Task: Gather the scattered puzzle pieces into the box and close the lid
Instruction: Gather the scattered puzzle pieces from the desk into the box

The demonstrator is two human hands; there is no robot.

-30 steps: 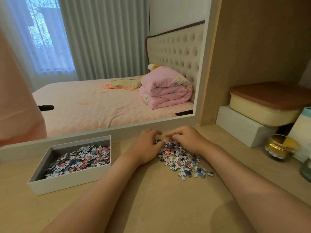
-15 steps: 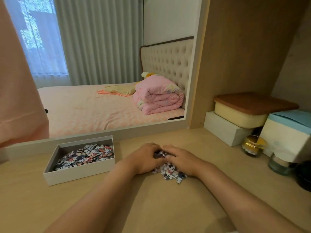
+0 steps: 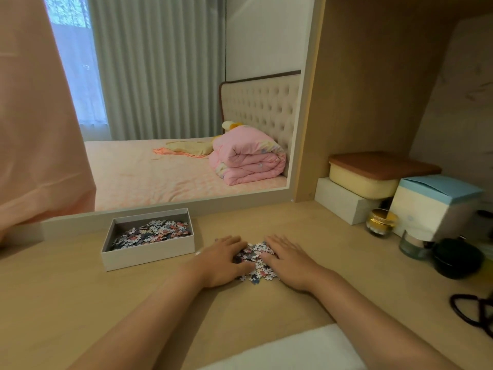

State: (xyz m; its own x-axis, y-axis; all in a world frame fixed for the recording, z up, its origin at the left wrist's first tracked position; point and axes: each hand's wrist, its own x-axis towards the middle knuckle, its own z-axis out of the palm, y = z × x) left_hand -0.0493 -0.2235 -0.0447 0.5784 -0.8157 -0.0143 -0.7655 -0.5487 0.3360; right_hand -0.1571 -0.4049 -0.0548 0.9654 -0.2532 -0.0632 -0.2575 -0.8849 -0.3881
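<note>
A small heap of loose puzzle pieces point(image 3: 255, 265) lies on the wooden desk between my two hands. My left hand point(image 3: 222, 261) lies flat against the heap's left side, fingers straight and partly over the pieces. My right hand point(image 3: 289, 259) lies flat against the right side, fingers straight too. An open white box point(image 3: 149, 256) stands to the left of my hands, with several puzzle pieces point(image 3: 153, 233) inside it. A white flat surface point(image 3: 293, 351) shows at the bottom edge; I cannot tell whether it is the lid.
A mirror point(image 3: 186, 102) stands behind the desk. At the right are a white box point(image 3: 344, 202) under a cream container point(image 3: 373, 180), a blue-topped carton point(image 3: 432, 204), a gold-lidded jar point(image 3: 381, 222), a glass jar point(image 3: 413, 244), a black round case point(image 3: 457, 261) and dark hair ties point(image 3: 472, 311).
Both hands have drawn the spread pieces toward me into a tighter heap, and their fingers have gone from curled to flat. The camera view has tilted and shifted.
</note>
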